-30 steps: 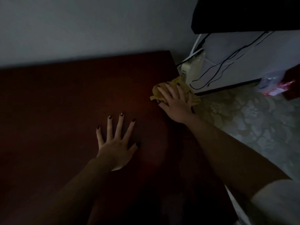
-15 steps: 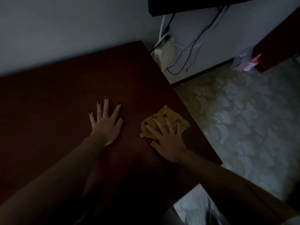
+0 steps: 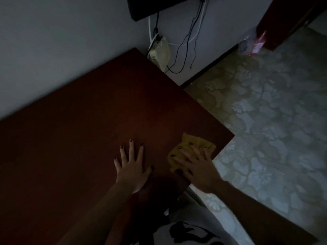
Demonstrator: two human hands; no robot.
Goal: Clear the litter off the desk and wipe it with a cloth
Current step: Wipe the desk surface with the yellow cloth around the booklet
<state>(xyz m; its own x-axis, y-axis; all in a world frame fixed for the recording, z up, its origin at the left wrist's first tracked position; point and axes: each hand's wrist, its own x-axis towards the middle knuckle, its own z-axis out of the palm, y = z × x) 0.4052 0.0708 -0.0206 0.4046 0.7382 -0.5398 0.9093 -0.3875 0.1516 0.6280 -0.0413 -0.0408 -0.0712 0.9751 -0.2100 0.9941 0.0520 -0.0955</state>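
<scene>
Right grip (image 3: 199, 167) lies flat, fingers straight and spread, pressing the crumpled mustard-yellow cloth (image 3: 192, 141) onto the dark reddish-brown wooden worktop (image 3: 92, 131), close to its right-hand edge. Left grip (image 3: 131, 166) rests open-palmed just beside, holding nothing, likely bracing. Best play, I'd say: even palm pressure, overlapping strokes, cloth inside the edge, then work outward toward the pale wall (image 3: 62, 41).

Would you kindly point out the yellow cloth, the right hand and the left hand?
yellow cloth (image 3: 186, 138): head view, its bare far corner.
right hand (image 3: 198, 168): head view, back of the hand.
left hand (image 3: 132, 168): head view, back of the hand.
</scene>
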